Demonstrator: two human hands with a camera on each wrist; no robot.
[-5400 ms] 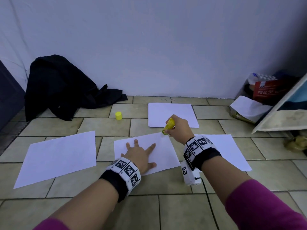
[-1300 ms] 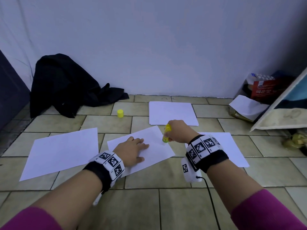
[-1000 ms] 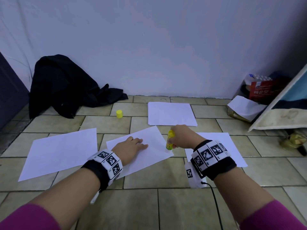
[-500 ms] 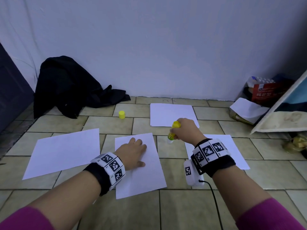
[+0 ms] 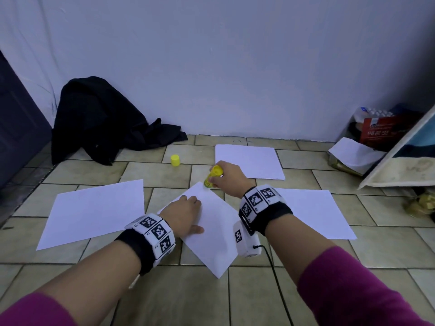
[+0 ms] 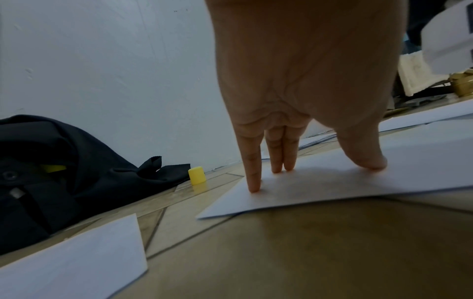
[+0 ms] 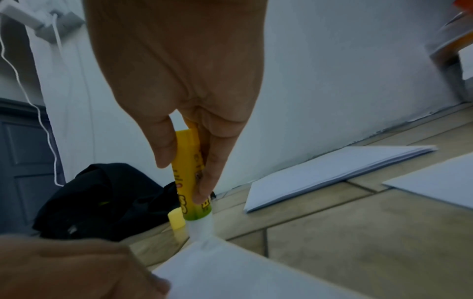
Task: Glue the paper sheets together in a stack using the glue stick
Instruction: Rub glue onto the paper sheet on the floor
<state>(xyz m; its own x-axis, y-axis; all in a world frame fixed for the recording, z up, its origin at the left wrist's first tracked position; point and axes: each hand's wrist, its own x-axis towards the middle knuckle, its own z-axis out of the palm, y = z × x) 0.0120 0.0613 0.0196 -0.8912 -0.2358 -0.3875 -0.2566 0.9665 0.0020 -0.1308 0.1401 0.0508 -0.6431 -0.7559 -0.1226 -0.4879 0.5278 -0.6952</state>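
On the floor, my left hand (image 5: 182, 215) flat pins the sheet (image 5: 211, 231); right grip (image 5: 227, 178) holds the glue stick (image 5: 213, 176) at its corner; next, swipe the edge.

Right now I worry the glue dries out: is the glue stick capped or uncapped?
Uncapped: the glue stick shows its bare white tip on the sheet; its yellow cap stands apart on the floor.

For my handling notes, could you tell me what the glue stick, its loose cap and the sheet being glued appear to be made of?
Glue stick: smooth yellow plastic tube with printed lettering and a whitish tip.
Cap: likely the same plastic, opaque yellow, mirrored faintly in the glossy floor tile.
Sheet: thin matte white paper; its edge looks slightly raised off the floor.
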